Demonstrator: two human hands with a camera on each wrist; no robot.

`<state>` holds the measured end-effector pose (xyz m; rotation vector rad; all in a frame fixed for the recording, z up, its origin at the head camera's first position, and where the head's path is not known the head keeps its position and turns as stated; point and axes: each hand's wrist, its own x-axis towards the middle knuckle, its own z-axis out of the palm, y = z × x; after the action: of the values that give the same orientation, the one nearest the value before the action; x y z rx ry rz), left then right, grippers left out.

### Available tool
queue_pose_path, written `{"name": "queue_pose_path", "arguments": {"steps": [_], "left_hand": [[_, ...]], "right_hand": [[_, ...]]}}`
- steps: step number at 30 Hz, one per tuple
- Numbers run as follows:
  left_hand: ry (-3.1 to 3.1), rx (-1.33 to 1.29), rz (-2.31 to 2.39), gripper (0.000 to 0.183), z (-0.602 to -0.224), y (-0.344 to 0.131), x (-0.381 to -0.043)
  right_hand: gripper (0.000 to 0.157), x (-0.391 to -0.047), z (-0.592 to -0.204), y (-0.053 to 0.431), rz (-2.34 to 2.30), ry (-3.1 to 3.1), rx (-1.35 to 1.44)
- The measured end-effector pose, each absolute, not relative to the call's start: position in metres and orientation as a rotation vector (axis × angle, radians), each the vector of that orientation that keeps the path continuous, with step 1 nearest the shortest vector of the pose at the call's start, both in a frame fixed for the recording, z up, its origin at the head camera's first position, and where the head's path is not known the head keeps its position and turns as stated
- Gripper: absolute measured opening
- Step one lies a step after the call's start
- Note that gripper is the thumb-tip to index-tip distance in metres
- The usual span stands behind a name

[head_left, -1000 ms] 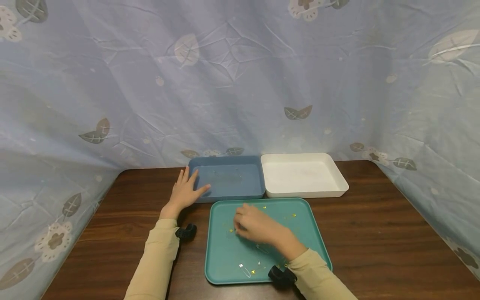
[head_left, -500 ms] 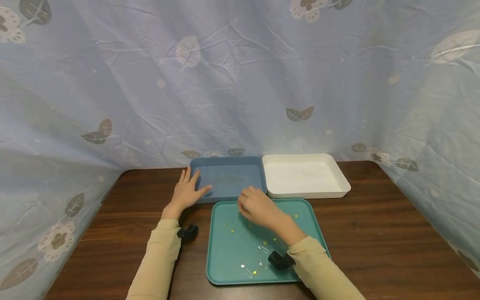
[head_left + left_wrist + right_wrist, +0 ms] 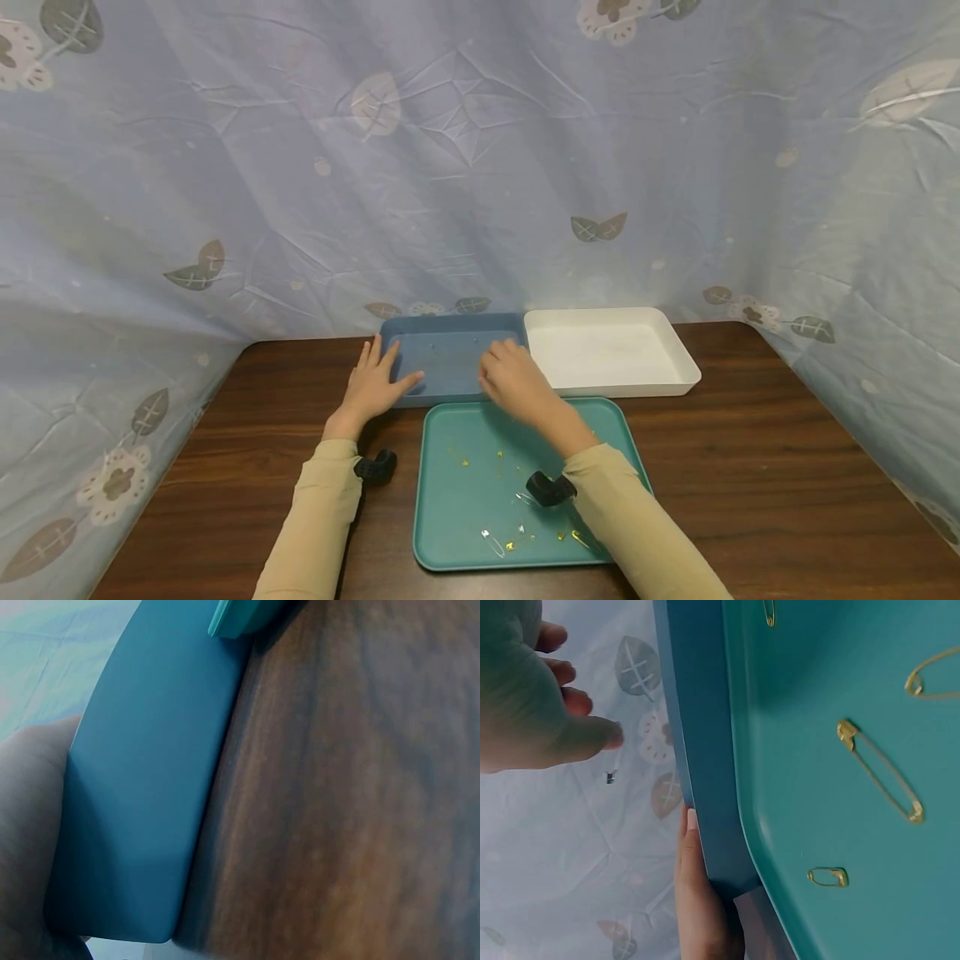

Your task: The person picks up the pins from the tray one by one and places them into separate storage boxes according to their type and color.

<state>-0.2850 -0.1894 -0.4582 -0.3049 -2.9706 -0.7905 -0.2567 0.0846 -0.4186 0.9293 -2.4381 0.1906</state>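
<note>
My right hand (image 3: 517, 382) is over the right part of the blue tray (image 3: 442, 375). Its thumb and fingertips pinch a small silvery safety pin (image 3: 610, 777), which dangles below the thumb in the right wrist view. My left hand (image 3: 371, 390) rests on the left end of the blue tray, fingers spread and thumb across the front corner. Tiny pins lie inside that tray, faint in the head view. In the teal tray (image 3: 442, 500), nearer me, lie several loose safety pins, among them a gold safety pin (image 3: 881, 774) and a larger silver safety pin (image 3: 492, 543).
A white tray (image 3: 611, 354) stands against the blue one's right side. All three trays sit on a dark wooden table (image 3: 750, 467). Behind them hangs a pale blue curtain (image 3: 480, 167) with leaf and flower prints.
My right hand has lifted from the middle of the teal tray and moved away from me to over the blue tray, bringing a safety pin. The left hand has stayed put.
</note>
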Motion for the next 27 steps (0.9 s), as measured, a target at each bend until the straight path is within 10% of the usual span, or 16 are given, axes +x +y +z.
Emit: {"name": "queue_pose_path", "arguments": {"steps": [27], "left_hand": [[-2.982, -0.283, -0.748, 0.089, -0.460, -0.189, -0.288]], "right_hand": [[0.011, -0.298, -0.431, 0.038, 0.996, -2.658, 0.516]]}}
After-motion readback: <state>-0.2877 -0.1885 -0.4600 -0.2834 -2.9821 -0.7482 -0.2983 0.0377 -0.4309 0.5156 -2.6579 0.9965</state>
